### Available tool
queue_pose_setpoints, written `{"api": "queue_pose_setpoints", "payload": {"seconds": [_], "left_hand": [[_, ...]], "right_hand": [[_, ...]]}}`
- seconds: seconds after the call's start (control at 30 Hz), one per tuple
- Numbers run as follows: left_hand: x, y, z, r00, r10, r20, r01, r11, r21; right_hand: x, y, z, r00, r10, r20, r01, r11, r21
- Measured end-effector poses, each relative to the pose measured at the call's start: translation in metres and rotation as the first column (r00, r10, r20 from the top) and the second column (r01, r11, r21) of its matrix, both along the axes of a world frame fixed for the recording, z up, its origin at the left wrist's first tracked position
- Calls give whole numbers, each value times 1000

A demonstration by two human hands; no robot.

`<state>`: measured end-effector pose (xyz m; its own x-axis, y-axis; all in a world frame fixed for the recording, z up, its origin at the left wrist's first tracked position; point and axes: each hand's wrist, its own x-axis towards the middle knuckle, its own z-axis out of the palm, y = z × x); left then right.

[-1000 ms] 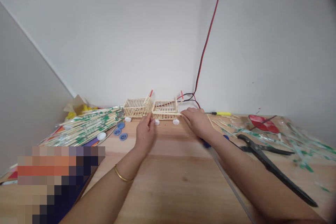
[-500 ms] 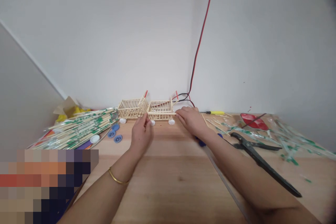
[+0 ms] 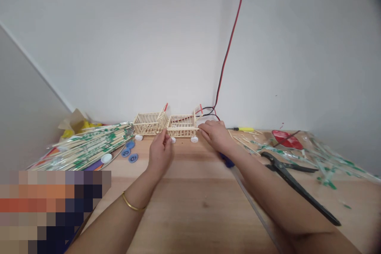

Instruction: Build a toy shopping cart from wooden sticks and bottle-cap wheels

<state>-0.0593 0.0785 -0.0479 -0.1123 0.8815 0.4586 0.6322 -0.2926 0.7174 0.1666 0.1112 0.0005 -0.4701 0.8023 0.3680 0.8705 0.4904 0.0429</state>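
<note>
Pale wooden sticks are making up two little carts that are standing side by side at the far edge of the table point(image 3: 193, 206), close under the white wall, and the right-hand cart point(image 3: 182, 126) is sitting between the person's two hands on small white cap wheels point(image 3: 194, 139). The left hand point(image 3: 160, 154), with a gold bangle point(image 3: 131, 205) circling its wrist, is reaching forward with thumb and forefinger drawn together at the cart's near left corner, just beside a front wheel; whether they are actually nipping a stick is too small to tell. The right hand point(image 3: 214, 135) is lying knuckles up at the cart's right end, its fingertips touching the top rail there, and it is not clear whether they are gripping it or only resting against it. The left-hand cart point(image 3: 149, 123) is standing apart from both hands, its red-tipped handle leaning towards its neighbour. To the left, a big bundle of bamboo sticks point(image 3: 89, 147) in green-printed wrappers is fanning across the table, with blue caps point(image 3: 133, 157) and a white cap point(image 3: 106, 158) lying just beside it. To the right, black scissors point(image 3: 294, 182) are lying open near the right forearm, and a yellow-handled screwdriver point(image 3: 245, 129) is resting by the wall. A red and black cable point(image 3: 229, 47) is hanging down the wall behind the carts
</note>
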Motion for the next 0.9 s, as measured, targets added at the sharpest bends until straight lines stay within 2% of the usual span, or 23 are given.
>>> {"api": "queue_pose_setpoints", "payload": {"seconds": [0.5, 0.9], "left_hand": [[0, 1, -3, 1000, -14, 17, 15, 1000, -24], [0, 1, -3, 999, -20, 51, 21, 1000, -19]], "right_hand": [[1, 3, -1, 1000, 16, -13, -16, 1000, -10], [-4, -3, 3, 998, -18, -62, 18, 1000, -7]]}}
